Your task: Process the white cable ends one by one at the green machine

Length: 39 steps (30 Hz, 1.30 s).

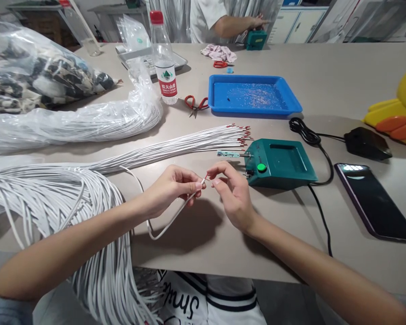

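My left hand [177, 187] is closed, pinching a white cable [176, 214] between thumb and fingers close to its end. Thin inner wires, one of them red [207, 175], stick out of that end. At those wire ends my right hand [232, 192] has its thumb and index finger curled together in a pinch; the exact contact is partly hidden. Just beyond the right hand stands a green device [280, 162] with a round green button and a small tool-like piece [228, 154] on its left side. Behind my hands lies a bundle of white cables [176, 146] with red tips.
More white cables [101, 253] hang over the table edge at left. Around the far side are a blue tray [219, 92] with scraps, red-handled scissors [196, 106], a bottle [165, 67] and plastic bags [37, 67]. A phone [375, 198] lies right. A person [206, 22] sits opposite.
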### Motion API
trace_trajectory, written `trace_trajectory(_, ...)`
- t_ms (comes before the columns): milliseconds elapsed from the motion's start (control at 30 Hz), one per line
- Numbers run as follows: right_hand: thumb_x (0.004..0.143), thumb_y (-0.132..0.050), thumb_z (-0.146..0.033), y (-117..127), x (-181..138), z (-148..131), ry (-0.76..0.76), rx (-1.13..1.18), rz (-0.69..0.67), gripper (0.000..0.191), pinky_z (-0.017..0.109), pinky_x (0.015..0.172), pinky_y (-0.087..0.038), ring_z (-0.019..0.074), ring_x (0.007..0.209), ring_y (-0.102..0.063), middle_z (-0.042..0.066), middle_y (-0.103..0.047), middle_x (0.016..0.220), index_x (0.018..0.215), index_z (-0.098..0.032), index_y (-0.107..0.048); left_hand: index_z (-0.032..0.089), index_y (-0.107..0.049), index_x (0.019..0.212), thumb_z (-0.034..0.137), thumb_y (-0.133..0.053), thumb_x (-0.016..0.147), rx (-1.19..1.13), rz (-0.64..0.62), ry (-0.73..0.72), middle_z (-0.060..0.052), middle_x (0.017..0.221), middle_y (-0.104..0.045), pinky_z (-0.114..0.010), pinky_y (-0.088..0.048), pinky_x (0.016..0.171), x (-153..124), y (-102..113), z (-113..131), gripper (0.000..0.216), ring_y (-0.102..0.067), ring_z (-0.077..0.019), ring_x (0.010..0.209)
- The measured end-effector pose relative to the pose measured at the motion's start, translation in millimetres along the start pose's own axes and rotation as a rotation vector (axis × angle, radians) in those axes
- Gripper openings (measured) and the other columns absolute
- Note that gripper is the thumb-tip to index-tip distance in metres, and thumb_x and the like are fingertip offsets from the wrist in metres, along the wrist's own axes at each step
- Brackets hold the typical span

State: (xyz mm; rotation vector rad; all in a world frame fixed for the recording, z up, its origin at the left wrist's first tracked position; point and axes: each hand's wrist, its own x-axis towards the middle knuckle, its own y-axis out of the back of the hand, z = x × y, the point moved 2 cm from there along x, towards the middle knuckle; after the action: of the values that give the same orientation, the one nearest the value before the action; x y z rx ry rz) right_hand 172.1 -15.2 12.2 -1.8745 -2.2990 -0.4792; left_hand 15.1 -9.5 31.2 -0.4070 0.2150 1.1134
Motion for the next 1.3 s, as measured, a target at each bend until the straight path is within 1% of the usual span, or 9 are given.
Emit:
trace_trajectory(133, 0.084, -0.046, -0.023, 0, 3, -1, -0.129, 0.118, 0.005, 0.015, 0.030, 0.069, -0.047, 0.0162, 0.082, -0.055, 0.004, -0.058, 0.088, 0.085, -0.018, -0.060, 0.009, -0.066, 0.065, 0.025, -0.072, 0.068, 0.030, 0.037, -0.020, 0.000, 0.055, -0.056, -0.020, -0.035, 0.046, -1, 0, 1, 0.017, -0.047, -0.0065, 0.044)
trace_trajectory(267, 0.082, -0.048, -0.020, 1, 6, 0, -0.182, 0.204, 0.025, 0.018, 0.029, 0.066, -0.046, 0.0129, 0.072, -0.054, 0.003, -0.058, 0.085, 0.079, -0.018, -0.065, 0.009, -0.068, 0.067, 0.023, -0.070, 0.070, 0.086, 0.070, -0.062, 0.002, 0.051, -0.051, -0.020, -0.031, 0.045, 0, 1, 1, 0.014, -0.042, -0.0054, 0.044)
trace_trajectory(433, 0.076, -0.050, -0.012, 2, 8, 4, -0.165, 0.184, 0.052, 0.020, 0.027, 0.063, -0.045, 0.0121, 0.072, -0.054, 0.002, -0.059, 0.085, 0.075, -0.019, -0.069, 0.008, -0.069, 0.068, 0.022, -0.069, 0.071, 0.115, 0.080, -0.085, 0.002, 0.052, -0.049, -0.020, -0.029, 0.046, 0, 3, 0, 0.014, -0.037, -0.0052, 0.046)
trace_trajectory(667, 0.076, -0.047, -0.007, -2, 6, 6, -0.138, 0.182, 0.033, 0.029, 0.026, 0.061, -0.047, 0.0131, 0.075, -0.054, 0.003, -0.057, 0.082, 0.084, -0.020, -0.072, 0.010, -0.068, 0.067, 0.022, -0.068, 0.073, 0.130, 0.059, -0.090, 0.002, 0.052, -0.050, -0.021, -0.026, 0.045, -1, 2, 2, 0.014, -0.039, -0.0053, 0.046)
trace_trajectory(767, 0.077, -0.048, -0.008, -3, 3, 7, -0.129, 0.165, 0.052, 0.029, 0.025, 0.059, -0.047, 0.0137, 0.077, -0.054, 0.003, -0.056, 0.082, 0.089, -0.021, -0.072, 0.010, -0.067, 0.068, 0.023, -0.068, 0.074, 0.138, 0.065, -0.101, 0.001, 0.055, -0.054, -0.021, -0.030, 0.047, -1, 2, 2, 0.014, -0.044, -0.0063, 0.046)
trace_trajectory(867, 0.079, -0.048, -0.008, -2, 1, 6, -0.038, 0.077, 0.092, 0.031, 0.026, 0.061, -0.047, 0.0139, 0.078, -0.055, 0.003, -0.056, 0.083, 0.093, -0.022, -0.071, 0.011, -0.067, 0.070, 0.025, -0.069, 0.075, 0.134, 0.063, -0.097, 0.000, 0.057, -0.057, -0.022, -0.036, 0.049, 0, 3, 2, 0.015, -0.049, -0.0077, 0.048)
trace_trajectory(1033, 0.081, -0.046, -0.004, -1, -2, 0, 0.262, -0.190, 0.111, 0.032, 0.030, 0.067, -0.048, 0.0141, 0.075, -0.055, 0.004, -0.056, 0.084, 0.097, -0.021, -0.068, 0.011, -0.068, 0.072, 0.028, -0.072, 0.073, 0.061, 0.072, -0.092, -0.001, 0.062, -0.060, -0.022, -0.040, 0.050, 1, 4, 2, 0.017, -0.053, -0.0083, 0.049)
trace_trajectory(1167, 0.081, -0.048, -0.005, 2, -2, 0, 0.348, -0.294, 0.138, 0.028, 0.031, 0.068, -0.050, 0.0164, 0.078, -0.056, 0.005, -0.057, 0.086, 0.097, -0.021, -0.065, 0.010, -0.069, 0.072, 0.026, -0.072, 0.073, 0.047, 0.072, -0.083, -0.001, 0.061, -0.060, -0.021, -0.040, 0.049, 0, 4, 4, 0.017, -0.053, -0.0080, 0.050)
trace_trajectory(1300, 0.082, -0.053, -0.011, 7, 0, 3, 0.481, -0.520, 0.057, 0.031, 0.035, 0.076, -0.050, 0.0201, 0.088, -0.056, 0.007, -0.060, 0.093, 0.108, -0.024, -0.063, 0.009, -0.068, 0.068, 0.027, -0.074, 0.070, 0.009, 0.058, -0.047, -0.002, 0.059, -0.060, -0.021, -0.039, 0.047, 1, 3, 3, 0.019, -0.051, -0.0079, 0.047)
